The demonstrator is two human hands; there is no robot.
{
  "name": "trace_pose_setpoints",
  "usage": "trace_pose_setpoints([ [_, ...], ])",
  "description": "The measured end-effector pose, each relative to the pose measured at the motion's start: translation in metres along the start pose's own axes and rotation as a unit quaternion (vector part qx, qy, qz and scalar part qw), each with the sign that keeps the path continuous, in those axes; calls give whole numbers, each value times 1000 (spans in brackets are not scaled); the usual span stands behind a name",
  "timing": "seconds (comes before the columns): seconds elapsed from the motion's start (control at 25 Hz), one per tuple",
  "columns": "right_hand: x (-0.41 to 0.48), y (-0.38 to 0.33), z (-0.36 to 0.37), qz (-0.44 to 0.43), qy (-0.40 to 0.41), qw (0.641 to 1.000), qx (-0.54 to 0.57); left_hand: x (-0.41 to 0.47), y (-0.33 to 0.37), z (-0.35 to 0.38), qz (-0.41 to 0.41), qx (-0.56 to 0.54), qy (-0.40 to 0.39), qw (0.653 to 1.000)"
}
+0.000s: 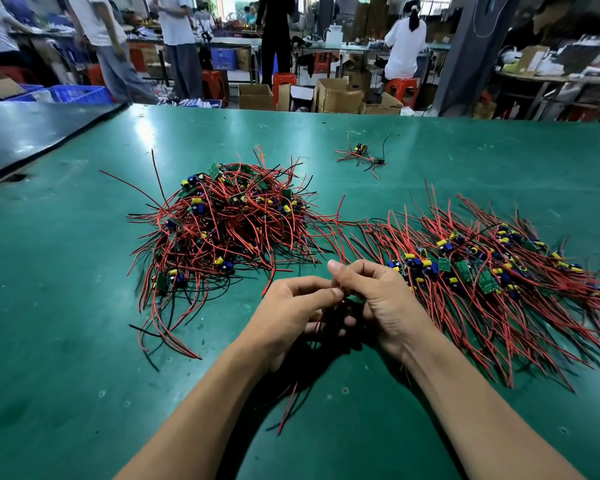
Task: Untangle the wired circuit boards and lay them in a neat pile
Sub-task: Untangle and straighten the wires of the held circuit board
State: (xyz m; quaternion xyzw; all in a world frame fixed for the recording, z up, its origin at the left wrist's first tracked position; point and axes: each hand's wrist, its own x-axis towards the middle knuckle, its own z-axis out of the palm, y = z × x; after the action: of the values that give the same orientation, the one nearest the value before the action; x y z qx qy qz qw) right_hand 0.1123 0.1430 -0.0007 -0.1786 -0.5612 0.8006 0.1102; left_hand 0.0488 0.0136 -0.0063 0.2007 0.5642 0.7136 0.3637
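Close to the bench's [66, 341] near edge, both hands meet w/ one wired board [355, 298] between them. Left hand [284, 313] pinches its wires btw thumb & fingers [321, 295]. Right hand [381, 299] curls round the board end; only a green sliver shows, prob. the board itself. Loose red & black leads [289, 405] hang below the wrists, so it looks held up to let them fall straight before laying down. Tangled heap [222, 230] sits front-left. Sorted pile [482, 271] lies right, wires fanned toward the person, handy for the right hand to drop onto. Stray leads nearly bridge the two. Small bunch [361, 155] lies farther back, apart. Open room: near-left & far side; sorted pile runs to the pic's right edge.
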Motion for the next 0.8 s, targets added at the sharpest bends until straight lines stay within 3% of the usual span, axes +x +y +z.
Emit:
trace_pose_setpoints([
  [0.16, 0, 4, 3, -2, 10, 1000, 27, 0, -2, 1, 60, 103, 19, 993],
  [0.44, 0, -4, -5, 22, -31, 999, -23, 3, -1, -4, 14, -3, 37, 999],
  [0.68, -4, 3, -1, 5, -48, 989, -140, 0, -5, -3, 66, 86, -8, 994],
  [0.8, -1, 2, 1, 11, -18, 989, -146, 3, -8, -2, 62, 91, 24, 994],
])
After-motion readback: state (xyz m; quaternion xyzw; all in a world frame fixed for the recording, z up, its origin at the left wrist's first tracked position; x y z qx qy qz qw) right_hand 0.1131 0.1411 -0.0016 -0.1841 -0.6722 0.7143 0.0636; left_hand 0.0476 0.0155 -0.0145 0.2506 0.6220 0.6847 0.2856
